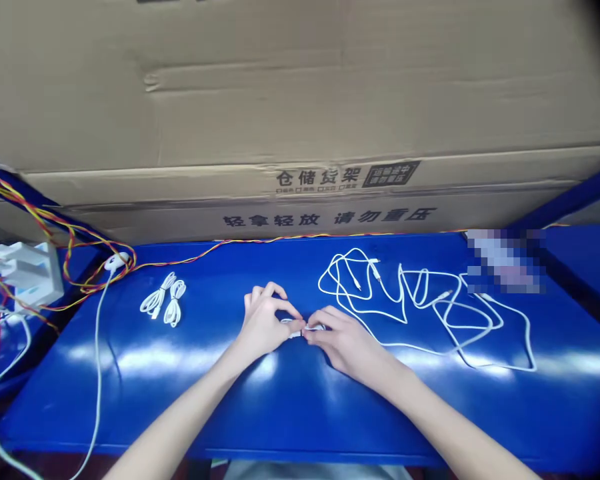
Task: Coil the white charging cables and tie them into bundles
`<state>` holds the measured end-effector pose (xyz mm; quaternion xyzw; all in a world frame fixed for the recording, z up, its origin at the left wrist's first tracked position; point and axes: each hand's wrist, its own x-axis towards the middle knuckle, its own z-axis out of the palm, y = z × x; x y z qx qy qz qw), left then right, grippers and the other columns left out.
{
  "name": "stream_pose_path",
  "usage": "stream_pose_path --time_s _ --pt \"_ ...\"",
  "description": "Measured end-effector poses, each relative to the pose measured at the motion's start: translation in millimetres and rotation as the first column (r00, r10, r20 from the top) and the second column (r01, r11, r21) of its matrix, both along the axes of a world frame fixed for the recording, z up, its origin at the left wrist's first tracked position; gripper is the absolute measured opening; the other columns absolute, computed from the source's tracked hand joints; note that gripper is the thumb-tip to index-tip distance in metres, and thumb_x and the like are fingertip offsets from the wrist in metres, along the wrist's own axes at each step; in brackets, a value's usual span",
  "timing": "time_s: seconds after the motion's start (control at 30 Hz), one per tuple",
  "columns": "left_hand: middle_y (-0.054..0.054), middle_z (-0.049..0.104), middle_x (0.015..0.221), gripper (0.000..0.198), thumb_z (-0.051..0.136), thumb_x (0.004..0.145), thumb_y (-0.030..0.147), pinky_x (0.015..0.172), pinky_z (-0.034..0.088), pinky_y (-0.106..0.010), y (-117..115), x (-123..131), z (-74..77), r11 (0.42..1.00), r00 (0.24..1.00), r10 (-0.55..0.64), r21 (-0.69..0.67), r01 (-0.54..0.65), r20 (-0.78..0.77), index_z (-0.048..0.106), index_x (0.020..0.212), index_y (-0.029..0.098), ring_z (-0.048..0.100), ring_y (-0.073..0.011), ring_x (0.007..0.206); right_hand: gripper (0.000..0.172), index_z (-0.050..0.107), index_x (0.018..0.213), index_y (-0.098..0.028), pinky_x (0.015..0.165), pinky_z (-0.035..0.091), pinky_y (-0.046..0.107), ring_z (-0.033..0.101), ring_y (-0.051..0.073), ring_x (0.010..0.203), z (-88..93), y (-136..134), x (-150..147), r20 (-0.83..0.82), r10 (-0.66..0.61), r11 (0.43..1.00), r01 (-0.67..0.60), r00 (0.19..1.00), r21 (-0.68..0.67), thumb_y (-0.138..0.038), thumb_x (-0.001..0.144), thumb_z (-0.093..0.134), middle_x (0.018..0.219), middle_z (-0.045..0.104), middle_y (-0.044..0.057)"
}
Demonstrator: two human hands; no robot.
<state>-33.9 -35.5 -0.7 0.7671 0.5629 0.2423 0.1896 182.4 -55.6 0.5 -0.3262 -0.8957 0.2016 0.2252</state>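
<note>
In the middle of the blue shelf, my left hand (270,318) and my right hand (340,337) meet fingertip to fingertip. Between them is a small coiled white cable (294,333), largely covered by my fingers. Thumb and index finger of each hand pinch it, the left on one side and the right on the other. Off to the left lie two tied white cable bundles, one larger (156,299) and one smaller (175,305). Loose, tangled white cables (405,313) spread over the shelf to the right of my right hand.
A large cardboard box (300,100) with printed characters stands along the back. At the left are a white power strip with plugs (30,277) and red and yellow twisted wires (80,267). A blurred-out item (507,260) lies at the back right of the blue shelf (280,420).
</note>
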Motion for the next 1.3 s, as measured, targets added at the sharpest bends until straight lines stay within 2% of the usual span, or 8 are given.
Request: stream_pose_path --time_s 0.23,0.4,0.67,0.93,1.03,1.13,1.23,1.3 --pt "-0.006 0.071 0.105 0.018 0.058 0.1 0.024 0.1 0.042 -0.047 -23.4 -12.7 3.8 0.889 0.913 -0.377 0.215 0.404 -0.157 0.074 0.108 0.021 0.058 -0.024 0.105 0.027 0.076 0.1 -0.021 0.078 0.052 0.033 0.057 0.021 0.09 -4.5 -2.6 -2.2 -0.013 -0.048 0.999 0.048 0.999 0.014 -0.005 0.099 0.055 0.093 0.066 0.007" --pt "-0.007 0.07 0.108 0.015 0.061 0.097 0.026 0.101 0.043 -0.047 -24.3 -11.9 10.4 0.857 0.875 -0.411 0.218 0.466 -0.256 0.069 0.107 0.019 0.059 -0.0262 0.11 0.025 0.075 0.093 -0.02 0.077 0.051 0.032 0.058 0.02 0.089 -6.4 -0.1 -0.6 -0.003 -0.047 0.997 0.047 0.999 0.055 -0.008 0.1 0.055 0.087 0.064 0.005" --pt "-0.006 0.071 0.096 0.013 0.06 0.095 0.024 0.093 0.046 -0.045 -31.6 -18.9 8.1 0.903 0.92 -0.237 0.279 0.327 -0.314 0.071 0.099 0.022 0.062 -0.0262 0.103 0.024 0.071 0.122 -0.023 0.096 0.056 0.039 0.063 0.022 0.108 -1.8 -11.7 -2.4 -0.07 -0.064 0.998 0.065 0.996 0.024 -0.022 0.102 0.059 0.118 0.067 0.009" --pt "-0.004 0.075 0.097 0.022 0.061 0.096 0.038 0.087 0.047 -0.041 -38.4 -135.1 6.7 0.94 0.882 0.239 0.323 -0.106 -0.407 0.079 0.095 0.027 0.065 -0.0266 0.098 0.039 0.059 0.142 -0.029 0.095 0.058 0.039 0.069 0.021 0.104 13.5 -18.3 17.1 -0.229 -0.265 0.964 0.248 0.937 -0.101 -0.027 0.104 0.056 0.117 0.072 0.007" --pt "-0.005 0.077 0.101 0.027 0.06 0.096 0.044 0.088 0.047 -0.043 -41.7 -161.4 8.6 0.908 0.793 0.405 0.302 -0.29 -0.455 0.08 0.095 0.026 0.066 -0.0302 0.103 0.058 0.042 0.157 -0.028 0.076 0.06 0.034 0.069 0.018 0.08 16.0 -15.6 29.0 -0.356 -0.473 0.88 0.406 0.806 -0.248 -0.031 0.102 0.06 0.099 0.074 0.004" --pt "-0.006 0.077 0.103 0.032 0.061 0.092 0.051 0.081 0.049 -0.043 -38.8 -171.7 14.8 0.854 0.71 0.512 0.195 -0.482 -0.483 0.08 0.096 0.026 0.067 -0.0342 0.101 0.098 0.004 0.168 -0.028 0.065 0.058 0.033 0.065 0.016 0.066 29.5 -12.5 46.5 -0.563 -0.639 0.755 0.569 0.524 -0.327 -0.032 0.096 0.07 0.094 0.073 0.001" --pt "-0.008 0.075 0.106 0.041 0.063 0.089 0.059 0.08 0.051 -0.044 -30.0 -167.9 19.8 0.821 0.703 0.555 0.158 -0.548 -0.445 0.076 0.104 0.024 0.068 -0.0353 0.1 0.107 -0.007 0.166 -0.032 0.057 0.053 0.029 0.058 0.013 0.059 51.1 -7.1 70.9 -0.753 -0.631 0.582 0.755 0.184 -0.303 -0.028 0.093 0.071 0.104 0.073 0.001" --pt "-0.01 0.073 0.108 0.045 0.063 0.09 0.059 0.086 0.053 -0.045 -23.4 -154.7 20.3 0.844 0.751 0.536 0.218 -0.49 -0.386 0.073 0.112 0.021 0.067 -0.0347 0.104 0.102 -0.001 0.166 -0.032 0.056 0.051 0.028 0.054 0.012 0.058 62.2 -0.8 86.3 -0.816 -0.573 0.478 0.838 0.07 -0.264 -0.024 0.092 0.068 0.111 0.072 0.003"
